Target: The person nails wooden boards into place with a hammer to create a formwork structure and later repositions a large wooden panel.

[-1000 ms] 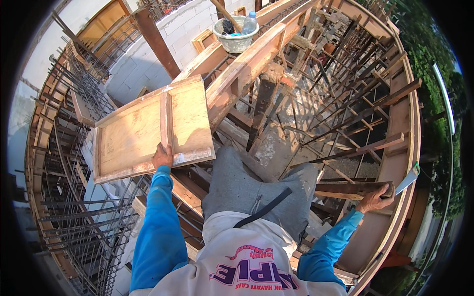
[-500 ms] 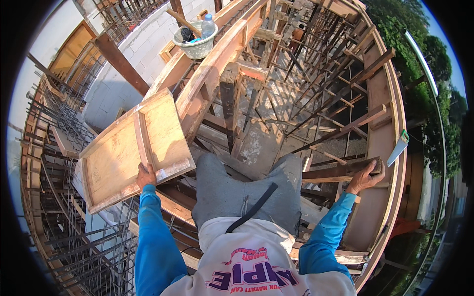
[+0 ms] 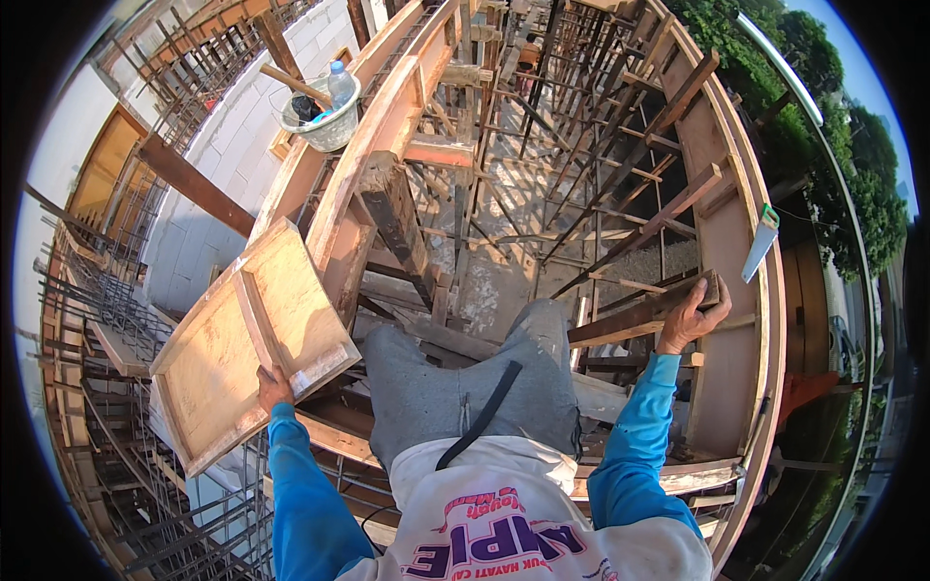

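My left hand [image 3: 275, 387] is closed on the near edge of a framed plywood panel [image 3: 218, 334], at the foot of its middle batten [image 3: 258, 320]. The panel lies tilted beside the long wooden beam formwork [image 3: 339, 208]. On the other side, my right hand [image 3: 695, 318] wraps around the end of a dark timber beam [image 3: 630, 320], close to the curved formwork wall [image 3: 728, 378]. The beam's other end runs toward my knee, partly hidden.
A handsaw [image 3: 761, 244] with a green handle rests on the curved wall's rim. A bucket [image 3: 334, 129] holding a bottle and a wooden-handled tool sits on the left formwork. Timber props [image 3: 601, 174] rise from the lower floor ahead. Rebar [image 3: 203, 528] sticks out at lower left.
The view has swung slightly, so the bucket, formwork and saw appear further left, the saw also higher. Both hands keep the same holds on the panel and the timber beam.
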